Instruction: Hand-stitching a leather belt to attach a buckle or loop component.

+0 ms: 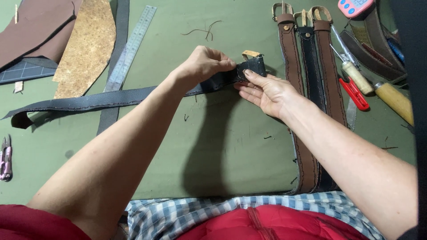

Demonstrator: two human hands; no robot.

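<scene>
At the bottom of the frame, a red padded garment (267, 224) and a blue checked cloth (187, 213) lie against the near edge of the bench (213, 155), which is covered in a green mat.

Both forearms reach up from the lower corners toward the centre. The left hand (202, 64) has its grip closed on a dark strap (111, 98), thumb and fingers pinched together on it just left of the folded end. The right hand (267, 91) lies just beside it, fingers nearly flat, fingertips pressing the folded end of the strap, where a tan buckle (251, 54) sticks out at upper centre; its grip is not closed round anything. The strap runs from the hands leftward across the bench to the left edge of the frame, a stitch line along its length.

A small pink cutter (5, 158) lies at the far left edge.

Right of the hands, three finished belts (311, 49), two brown and one dark, lie side by side from top to bottom. Further right are wooden-handled tools (393, 98) and a red-handled tool (353, 93).

At upper left lie a metal ruler (131, 46), a cork-coloured sheet (86, 42) and brown leather pieces (38, 24).
</scene>
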